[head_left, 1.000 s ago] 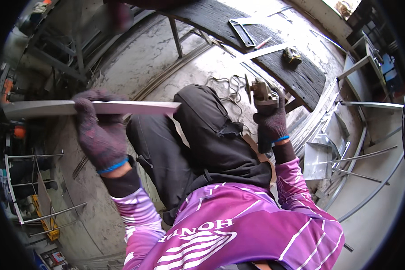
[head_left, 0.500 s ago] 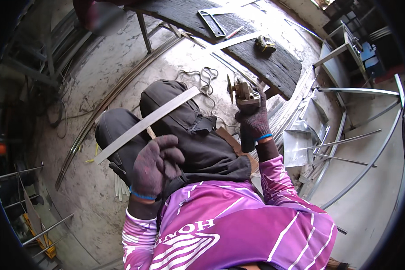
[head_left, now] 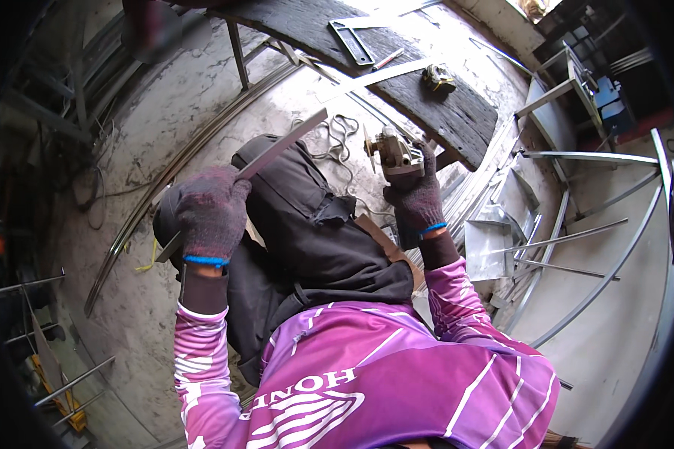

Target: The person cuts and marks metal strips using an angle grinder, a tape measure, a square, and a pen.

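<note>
A flat metal bar (head_left: 286,142) slants across my knees, its far end raised over the thigh. My left hand (head_left: 213,213), in a dark knitted glove with a blue cuff, is closed around its middle, and the glove hides the gripped stretch. The gloved right hand (head_left: 419,200) grips an angle grinder (head_left: 398,154) by its body, to the right of my legs. The grinder's disc (head_left: 370,152) faces left, apart from the bar.
A dark wooden bench (head_left: 460,112) ahead carries a try square (head_left: 352,41), a marker (head_left: 388,57), another flat bar (head_left: 382,78) and a tape measure (head_left: 439,78). Cable (head_left: 342,142) coils on the floor. Bent sheet metal (head_left: 489,249) and a curved metal frame (head_left: 614,295) lie right.
My left hand has moved left and up from beside the bar and closed on it. The bar has tilted and turned. The right hand and grinder have shifted slightly left.
</note>
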The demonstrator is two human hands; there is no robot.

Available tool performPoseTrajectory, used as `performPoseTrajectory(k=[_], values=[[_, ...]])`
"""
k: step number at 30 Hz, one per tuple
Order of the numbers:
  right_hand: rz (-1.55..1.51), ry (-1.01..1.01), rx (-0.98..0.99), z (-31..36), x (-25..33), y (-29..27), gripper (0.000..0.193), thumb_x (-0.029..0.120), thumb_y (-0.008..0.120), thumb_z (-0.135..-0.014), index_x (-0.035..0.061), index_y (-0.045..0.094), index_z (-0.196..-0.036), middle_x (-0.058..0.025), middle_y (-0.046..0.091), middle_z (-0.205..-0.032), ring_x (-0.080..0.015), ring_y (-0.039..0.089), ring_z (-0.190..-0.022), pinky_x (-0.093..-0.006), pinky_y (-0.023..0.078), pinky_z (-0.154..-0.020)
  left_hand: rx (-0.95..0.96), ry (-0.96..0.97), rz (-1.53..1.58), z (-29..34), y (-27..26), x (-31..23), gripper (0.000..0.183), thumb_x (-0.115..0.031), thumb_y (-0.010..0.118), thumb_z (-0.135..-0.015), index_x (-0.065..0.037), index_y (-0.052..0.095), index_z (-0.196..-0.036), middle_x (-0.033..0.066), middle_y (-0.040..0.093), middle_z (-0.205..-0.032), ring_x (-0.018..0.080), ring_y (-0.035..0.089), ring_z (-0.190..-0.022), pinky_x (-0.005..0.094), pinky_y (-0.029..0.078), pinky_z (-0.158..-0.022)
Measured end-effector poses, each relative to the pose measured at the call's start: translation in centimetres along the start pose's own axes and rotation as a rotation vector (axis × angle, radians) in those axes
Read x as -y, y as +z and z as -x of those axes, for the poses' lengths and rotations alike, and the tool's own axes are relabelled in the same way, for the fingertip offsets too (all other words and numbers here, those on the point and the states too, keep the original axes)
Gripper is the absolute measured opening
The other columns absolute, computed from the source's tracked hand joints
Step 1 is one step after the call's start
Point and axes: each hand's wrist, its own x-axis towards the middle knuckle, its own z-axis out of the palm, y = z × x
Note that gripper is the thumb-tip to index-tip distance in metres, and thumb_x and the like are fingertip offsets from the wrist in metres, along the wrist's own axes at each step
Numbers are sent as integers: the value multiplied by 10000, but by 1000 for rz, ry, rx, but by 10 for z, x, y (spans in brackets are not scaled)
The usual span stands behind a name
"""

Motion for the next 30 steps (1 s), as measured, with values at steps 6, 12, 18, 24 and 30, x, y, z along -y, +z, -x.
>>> performPoseTrajectory(k=[6, 12, 18, 24, 30], values=[[229, -86, -30, -9, 26, 9, 901, 184, 808, -694, 166, 356, -1473, -192, 706, -1107, -418, 714, -962, -470, 588, -761, 53, -62, 16, 5, 18, 9, 186, -239, 717, -884, -72, 711, -967, 166, 691, -938, 393, 660, -908, 484, 520, -781], [362, -290, -54, -25, 42, 27, 913, 220, 822, -712, 162, 342, -1486, -214, 713, -1103, -452, 710, -936, -503, 585, -736, 69, -119, 110, 2, 12, 10, 203, -274, 707, -900, -76, 687, -945, 172, 690, -905, 400, 669, -874, 492, 529, -742], [382, -288, -42, -29, 50, 34, 863, 215, 791, -726, 178, 361, -1474, -203, 732, -966, -465, 703, -853, -512, 577, -702, 56, -99, 100, 2, 14, 10, 193, -270, 705, -902, -83, 689, -947, 173, 691, -902, 397, 672, -870, 491, 529, -737], [522, -247, -45, -16, 43, 25, 821, 211, 782, -740, 170, 385, -1457, -221, 716, -1065, -455, 706, -869, -520, 568, -698, 68, -97, 79, 3, 13, 12, 194, -270, 702, -904, -83, 694, -955, 176, 695, -908, 395, 673, -876, 491, 530, -741], [487, -100, -6, -8, 22, 19, 854, 214, 781, -745, 196, 339, -1475, -229, 710, -1068, -462, 706, -868, -521, 568, -704, 15, -76, 87, 6, 17, 10, 202, -273, 699, -906, -83, 697, -975, 163, 694, -920, 387, 670, -877, 489, 533, -747]])
